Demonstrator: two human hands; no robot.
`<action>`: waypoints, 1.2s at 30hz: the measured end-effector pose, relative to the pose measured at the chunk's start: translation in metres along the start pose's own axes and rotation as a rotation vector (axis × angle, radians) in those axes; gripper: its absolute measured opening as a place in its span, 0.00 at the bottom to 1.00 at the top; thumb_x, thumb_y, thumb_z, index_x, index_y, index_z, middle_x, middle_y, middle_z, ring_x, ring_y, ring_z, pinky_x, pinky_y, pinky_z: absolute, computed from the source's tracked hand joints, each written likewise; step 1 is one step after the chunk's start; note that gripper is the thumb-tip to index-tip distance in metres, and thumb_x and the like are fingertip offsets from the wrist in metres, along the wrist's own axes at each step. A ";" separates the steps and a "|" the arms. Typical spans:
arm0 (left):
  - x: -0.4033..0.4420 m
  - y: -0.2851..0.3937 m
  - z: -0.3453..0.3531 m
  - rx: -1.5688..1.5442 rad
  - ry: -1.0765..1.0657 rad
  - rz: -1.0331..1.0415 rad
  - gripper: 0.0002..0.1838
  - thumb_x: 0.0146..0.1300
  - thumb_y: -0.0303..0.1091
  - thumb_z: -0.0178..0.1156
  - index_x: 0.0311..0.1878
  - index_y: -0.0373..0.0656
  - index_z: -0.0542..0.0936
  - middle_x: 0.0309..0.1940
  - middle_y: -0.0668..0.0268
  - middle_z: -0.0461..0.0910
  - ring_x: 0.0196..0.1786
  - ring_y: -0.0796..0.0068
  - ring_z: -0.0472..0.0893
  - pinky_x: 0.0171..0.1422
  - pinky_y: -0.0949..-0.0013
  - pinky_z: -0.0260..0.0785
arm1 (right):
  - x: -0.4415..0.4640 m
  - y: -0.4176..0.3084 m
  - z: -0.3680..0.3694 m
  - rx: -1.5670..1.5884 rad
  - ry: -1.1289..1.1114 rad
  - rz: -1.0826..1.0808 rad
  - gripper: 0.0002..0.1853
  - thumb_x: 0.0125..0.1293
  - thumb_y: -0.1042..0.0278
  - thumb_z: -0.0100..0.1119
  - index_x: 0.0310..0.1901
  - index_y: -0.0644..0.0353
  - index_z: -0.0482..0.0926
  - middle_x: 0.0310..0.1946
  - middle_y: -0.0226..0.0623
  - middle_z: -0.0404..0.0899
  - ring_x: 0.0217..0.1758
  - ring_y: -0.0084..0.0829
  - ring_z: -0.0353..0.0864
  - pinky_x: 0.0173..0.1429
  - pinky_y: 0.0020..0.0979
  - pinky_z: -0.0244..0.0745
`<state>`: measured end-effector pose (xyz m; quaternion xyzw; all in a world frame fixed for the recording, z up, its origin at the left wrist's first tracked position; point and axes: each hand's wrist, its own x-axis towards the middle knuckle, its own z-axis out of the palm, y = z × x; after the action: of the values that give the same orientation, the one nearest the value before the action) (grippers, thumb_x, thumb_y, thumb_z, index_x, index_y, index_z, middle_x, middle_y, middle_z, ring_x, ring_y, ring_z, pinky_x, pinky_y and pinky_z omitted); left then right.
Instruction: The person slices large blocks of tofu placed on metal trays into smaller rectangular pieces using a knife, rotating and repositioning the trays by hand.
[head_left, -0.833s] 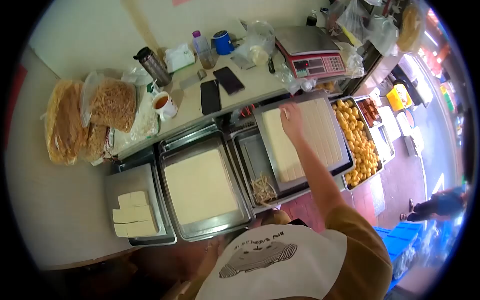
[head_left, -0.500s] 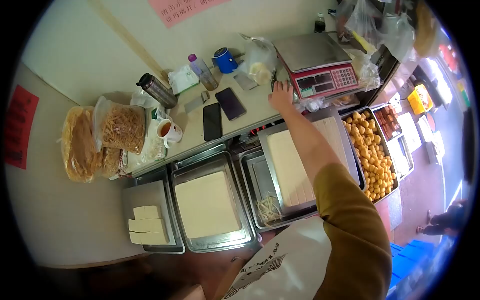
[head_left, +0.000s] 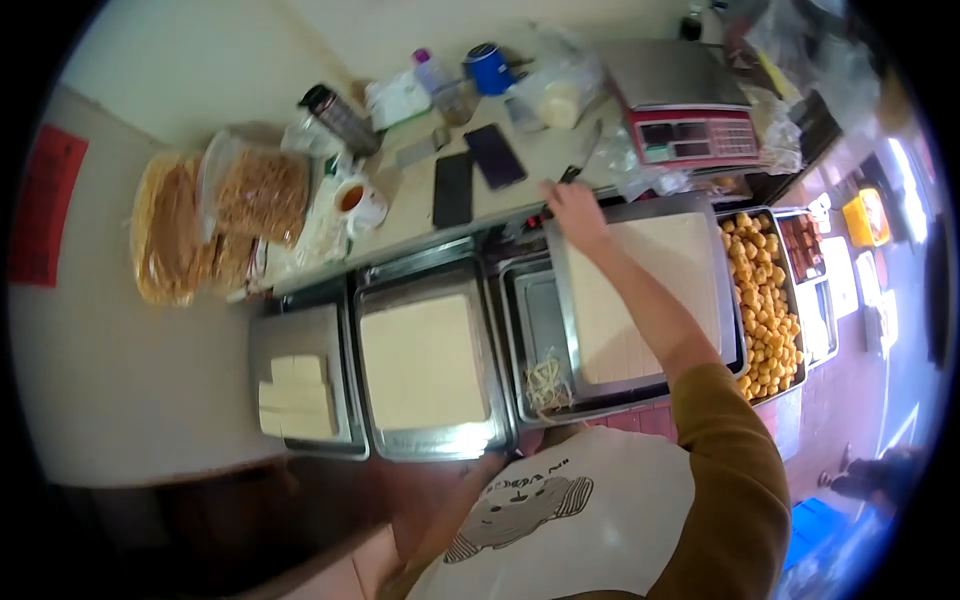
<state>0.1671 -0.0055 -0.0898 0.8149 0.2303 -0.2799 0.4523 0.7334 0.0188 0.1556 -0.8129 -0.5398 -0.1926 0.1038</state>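
My right hand reaches over the top edge of a large tofu slab on a metal board. Its fingers are closed at the black handle of a knife, whose thin blade points up across the counter. Low in view, my left hand shows only in part beside the apron, near the front rim of the middle tray; its fingers are hidden. A tofu slab lies in that middle tray. Cut tofu blocks sit on the left tray. Pale shreds lie in the tray under the board.
The counter holds a scale, two phones, a cup of tea, a thermos, a blue mug and bagged food. Fried tofu balls fill a tray at right. A person's legs show beyond.
My right hand has drawn back from beside the scale toward the counter's front edge, with the knife now in it. The view has shifted, so the trays sit higher.
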 end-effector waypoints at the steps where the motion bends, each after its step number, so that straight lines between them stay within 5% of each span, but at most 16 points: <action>1: -0.003 0.013 0.000 -0.031 0.032 -0.128 0.20 0.60 0.46 0.57 0.49 0.42 0.80 0.47 0.56 0.80 0.51 0.59 0.78 0.56 0.62 0.68 | 0.002 0.003 0.007 0.102 -0.027 0.044 0.25 0.56 0.71 0.50 0.59 0.58 0.68 0.38 0.40 0.70 0.45 0.40 0.72 0.49 0.38 0.67; 3: -0.006 0.007 -0.003 -0.260 -0.066 -0.255 0.24 0.61 0.50 0.56 0.51 0.40 0.79 0.47 0.55 0.80 0.52 0.60 0.78 0.57 0.63 0.67 | 0.000 -0.010 -0.019 0.196 0.209 -0.034 0.19 0.56 0.71 0.52 0.52 0.61 0.74 0.40 0.43 0.73 0.46 0.43 0.73 0.49 0.41 0.69; 6: -0.015 0.017 -0.017 -0.256 -0.165 -0.153 0.24 0.62 0.49 0.56 0.52 0.40 0.78 0.48 0.55 0.80 0.52 0.60 0.78 0.58 0.63 0.67 | -0.022 -0.064 -0.082 0.291 0.013 0.171 0.19 0.54 0.72 0.61 0.51 0.51 0.78 0.34 0.42 0.76 0.39 0.44 0.75 0.44 0.43 0.68; 7: -0.014 0.020 -0.019 -0.256 -0.197 -0.113 0.24 0.62 0.49 0.56 0.52 0.40 0.78 0.48 0.54 0.80 0.52 0.60 0.78 0.58 0.63 0.67 | -0.040 -0.083 -0.096 0.327 0.039 0.243 0.19 0.56 0.75 0.60 0.51 0.56 0.77 0.37 0.44 0.77 0.39 0.44 0.75 0.45 0.44 0.68; 9: -0.014 0.015 -0.027 -0.240 -0.253 -0.038 0.23 0.62 0.49 0.56 0.52 0.40 0.77 0.49 0.54 0.79 0.52 0.60 0.77 0.58 0.63 0.67 | -0.071 -0.136 -0.118 0.480 0.532 0.326 0.17 0.58 0.75 0.59 0.50 0.61 0.76 0.37 0.42 0.77 0.41 0.38 0.76 0.45 0.38 0.69; 11: -0.016 0.005 -0.033 -0.227 -0.305 0.029 0.23 0.63 0.49 0.55 0.53 0.40 0.77 0.49 0.54 0.79 0.53 0.60 0.77 0.58 0.63 0.67 | -0.127 -0.183 -0.106 0.954 0.816 0.799 0.12 0.68 0.67 0.54 0.49 0.64 0.75 0.34 0.34 0.76 0.33 0.20 0.73 0.35 0.21 0.68; 13: -0.020 -0.016 -0.042 -0.199 -0.345 0.100 0.23 0.63 0.48 0.55 0.53 0.40 0.76 0.49 0.54 0.79 0.53 0.60 0.77 0.58 0.63 0.67 | -0.141 -0.229 -0.131 1.106 1.023 1.136 0.16 0.71 0.59 0.49 0.47 0.64 0.76 0.23 0.29 0.71 0.21 0.18 0.64 0.27 0.21 0.62; 15: -0.017 -0.047 -0.051 -0.152 -0.382 0.173 0.23 0.64 0.48 0.55 0.54 0.39 0.76 0.50 0.54 0.79 0.53 0.60 0.77 0.59 0.63 0.67 | -0.168 -0.260 -0.131 1.510 1.052 1.455 0.13 0.70 0.60 0.50 0.42 0.63 0.77 0.23 0.32 0.75 0.22 0.22 0.70 0.29 0.22 0.67; 19: -0.069 -0.067 -0.130 -0.159 -0.418 0.178 0.23 0.64 0.47 0.54 0.54 0.39 0.76 0.51 0.54 0.78 0.54 0.60 0.77 0.59 0.63 0.67 | -0.176 -0.334 -0.121 2.160 0.858 1.668 0.10 0.67 0.62 0.55 0.36 0.60 0.77 0.25 0.33 0.78 0.26 0.25 0.77 0.34 0.24 0.74; 22: -0.105 -0.134 -0.146 -0.263 -0.233 0.115 0.20 0.66 0.42 0.50 0.52 0.37 0.77 0.49 0.57 0.77 0.53 0.64 0.75 0.59 0.66 0.65 | -0.174 -0.404 -0.125 2.539 0.364 1.439 0.14 0.65 0.66 0.57 0.49 0.60 0.74 0.31 0.36 0.78 0.33 0.25 0.79 0.38 0.27 0.75; 25: -0.150 -0.166 -0.172 -0.571 -0.150 -0.011 0.17 0.67 0.42 0.49 0.46 0.39 0.79 0.40 0.64 0.79 0.43 0.77 0.76 0.48 0.72 0.69 | -0.142 -0.478 -0.155 2.349 -0.163 1.109 0.25 0.64 0.69 0.56 0.62 0.58 0.64 0.33 0.35 0.76 0.34 0.23 0.76 0.38 0.26 0.73; 28: -0.162 -0.193 -0.182 -0.730 -0.082 -0.234 0.14 0.64 0.38 0.50 0.40 0.38 0.79 0.36 0.61 0.79 0.39 0.73 0.78 0.43 0.69 0.71 | -0.133 -0.522 -0.147 2.445 -0.334 1.115 0.25 0.63 0.70 0.55 0.61 0.57 0.64 0.27 0.30 0.72 0.28 0.22 0.72 0.33 0.24 0.68; 31: -0.159 -0.186 -0.205 -0.797 0.043 -0.197 0.12 0.65 0.37 0.50 0.38 0.39 0.78 0.30 0.63 0.79 0.30 0.76 0.78 0.35 0.72 0.71 | -0.128 -0.525 -0.140 2.048 -0.615 1.094 0.23 0.62 0.72 0.54 0.59 0.57 0.64 0.22 0.27 0.67 0.24 0.21 0.67 0.30 0.24 0.62; 34: -0.143 -0.157 -0.214 -1.100 0.325 -0.205 0.11 0.65 0.37 0.49 0.38 0.39 0.77 0.28 0.64 0.79 0.26 0.74 0.77 0.31 0.72 0.69 | -0.115 -0.514 -0.136 1.623 -0.708 0.967 0.20 0.61 0.73 0.53 0.55 0.59 0.65 0.20 0.26 0.65 0.23 0.21 0.64 0.29 0.24 0.60; 36: -0.132 -0.146 -0.222 -0.962 0.546 -0.176 0.10 0.64 0.33 0.50 0.43 0.36 0.75 0.33 0.60 0.78 0.32 0.73 0.77 0.36 0.72 0.70 | -0.122 -0.508 -0.103 1.545 -0.565 0.894 0.15 0.62 0.76 0.49 0.51 0.58 0.66 0.20 0.27 0.64 0.22 0.19 0.63 0.27 0.24 0.58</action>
<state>0.0331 0.2415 0.0051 0.5373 0.5080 0.0413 0.6720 0.2049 0.0787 0.1774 -0.6674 -0.1608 0.4820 0.5445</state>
